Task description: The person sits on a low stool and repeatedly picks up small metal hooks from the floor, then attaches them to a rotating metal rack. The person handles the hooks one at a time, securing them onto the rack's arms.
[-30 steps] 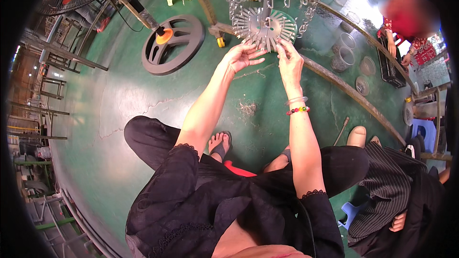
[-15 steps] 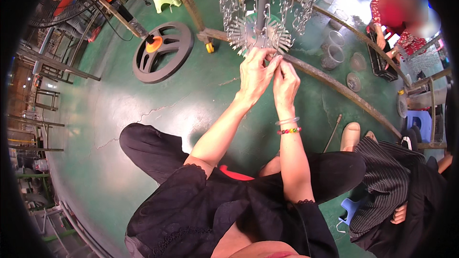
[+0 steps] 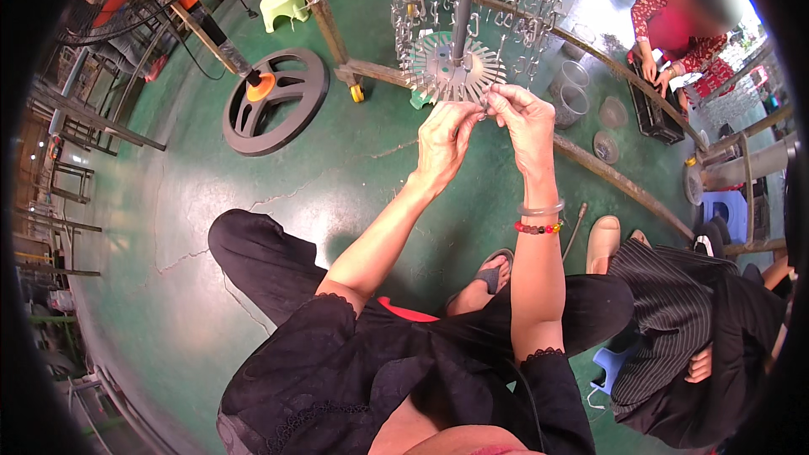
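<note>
My left hand point(image 3: 442, 143) is closed, its thumb and fingertips pinching a small metal piece point(image 3: 483, 113) whose kind is too small to tell. Against the same piece press the thumb and forefinger of my right hand point(image 3: 529, 130), which has two bracelets on its wrist. Just beyond my fingertips is a round metal disc point(image 3: 442, 61) with many slots or fins round its rim, set on an upright grey rod point(image 3: 464, 4). Strings of shiny metal hooks point(image 3: 524, 8) hang around that rod, above the disc.
A rusty frame bar point(image 3: 624, 184) runs off to the right past my right hand. At the left lies a dark spoked wheel base point(image 3: 313, 105); behind it stands a pale green stool point(image 3: 285, 5). Clear tubs point(image 3: 571, 105) and a co-worker over a black crate point(image 3: 656, 109) are at the right.
My right hand has moved right and turned, its fingertips now spread a little from my left hand's. Both hands have come slightly lower, away from the disc. The co-worker's hands have shifted over the crate.
</note>
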### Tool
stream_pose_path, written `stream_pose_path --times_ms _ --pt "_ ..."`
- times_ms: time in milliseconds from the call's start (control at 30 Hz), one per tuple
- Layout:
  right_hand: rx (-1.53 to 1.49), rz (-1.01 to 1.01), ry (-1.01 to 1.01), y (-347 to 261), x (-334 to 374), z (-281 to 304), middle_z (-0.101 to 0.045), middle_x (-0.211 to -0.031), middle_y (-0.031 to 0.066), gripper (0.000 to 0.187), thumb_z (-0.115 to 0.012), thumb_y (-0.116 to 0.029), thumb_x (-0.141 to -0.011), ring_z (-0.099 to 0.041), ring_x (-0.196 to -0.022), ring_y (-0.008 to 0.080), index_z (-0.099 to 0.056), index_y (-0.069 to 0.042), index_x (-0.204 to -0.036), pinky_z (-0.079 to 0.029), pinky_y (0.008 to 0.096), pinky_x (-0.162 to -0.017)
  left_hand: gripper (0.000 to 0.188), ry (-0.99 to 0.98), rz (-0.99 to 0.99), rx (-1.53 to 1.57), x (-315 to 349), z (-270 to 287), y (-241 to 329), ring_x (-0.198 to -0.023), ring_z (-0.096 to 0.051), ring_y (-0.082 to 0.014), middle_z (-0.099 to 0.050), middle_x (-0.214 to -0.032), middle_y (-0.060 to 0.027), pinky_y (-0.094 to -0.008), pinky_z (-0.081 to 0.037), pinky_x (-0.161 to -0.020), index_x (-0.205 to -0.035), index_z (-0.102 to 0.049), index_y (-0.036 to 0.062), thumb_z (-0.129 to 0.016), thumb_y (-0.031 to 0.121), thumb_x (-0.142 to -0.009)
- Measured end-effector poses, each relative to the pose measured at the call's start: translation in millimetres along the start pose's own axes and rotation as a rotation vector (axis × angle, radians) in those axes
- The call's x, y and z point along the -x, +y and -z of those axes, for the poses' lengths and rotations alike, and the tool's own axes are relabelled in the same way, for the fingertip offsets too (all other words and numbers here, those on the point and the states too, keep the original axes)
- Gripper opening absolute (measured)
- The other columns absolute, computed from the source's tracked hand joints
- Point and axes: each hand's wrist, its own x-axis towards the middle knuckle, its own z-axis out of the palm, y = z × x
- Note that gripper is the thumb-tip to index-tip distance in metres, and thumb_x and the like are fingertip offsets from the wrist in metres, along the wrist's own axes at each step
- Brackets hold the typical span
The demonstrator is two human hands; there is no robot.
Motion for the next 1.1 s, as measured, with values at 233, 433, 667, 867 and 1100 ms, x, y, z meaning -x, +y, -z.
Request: stream_pose_path --times_ms 233,433,667,867,1100 --pt "-0.034 0.090 0.077 5.0 0.4 -12.2 -0.064 -0.080 0.0014 0.016 -0.062 -0.004 -0.086 -0.053 -0.065 0.0043 -0.066 0.002 -0.101 -0.043 0.0190 -0.055 0.018 0.028 -0.071 0.092 -8.7 13.2 11.8 -0.079 -0.063 -0.0220 -0.066 -0.085 -0.0079 -0.0310 -0.050 -0.071 -0.089 -0.064 0.0019 -0.068 -0.005 -0.073" --pt "-0.042 -0.077 0.106 24.3 23.0 -7.4 -0.067 -0.099 0.0091 0.031 -0.050 -0.017 -0.096 -0.060 -0.079 0.0101 -0.059 0.005 -0.114 -0.050 0.0227 -0.066 0.007 -0.026 0.230 0.120 1.5 14.2 4.5 -0.082 -0.065 -0.0208 -0.067 -0.087 -0.0101 -0.0307 -0.050 -0.073 -0.086 -0.066 0.0023 -0.064 0.007 -0.082" --pt "-0.330 -0.083 0.067 8.3 50.6 -13.2 -0.067 -0.092 0.0093 0.025 -0.061 -0.006 -0.087 -0.063 -0.074 0.0144 -0.061 0.007 -0.108 -0.049 0.0220 -0.065 0.010 -0.196 0.441 0.694 -7.9 9.2 7.1 -0.067 -0.059 -0.0103 -0.065 -0.075 -0.0031 -0.0246 -0.048 -0.063 -0.090 -0.065 0.0006 -0.064 0.008 -0.083" --pt "-0.122 -0.165 0.111 58.1 86.7 10.4 -0.067 -0.094 0.0161 0.020 -0.057 -0.003 -0.089 -0.066 -0.081 0.0224 -0.062 0.008 -0.105 -0.054 0.0312 -0.068 0.008 -0.689 0.593 0.858 5.7 20.2 -23.5 -0.078 -0.059 -0.0100 -0.064 -0.083 -0.0019 -0.0246 -0.047 -0.074 -0.087 -0.066 0.0020 -0.066 0.007 -0.081" --pt "0.750 -0.161 -0.110 82.1 112.7 15.4 -0.066 -0.086 0.0096 0.011 -0.063 -0.013 -0.082 -0.064 -0.073 0.0219 -0.071 -0.008 -0.088 -0.049 0.0320 -0.068 0.019 -0.797 0.496 0.165 70.3 32.7 -35.3 -0.067 -0.066 -0.0155 -0.067 -0.074 -0.0091 -0.0271 -0.050 -0.061 -0.089 -0.068 0.0023 -0.065 0.020 -0.082"
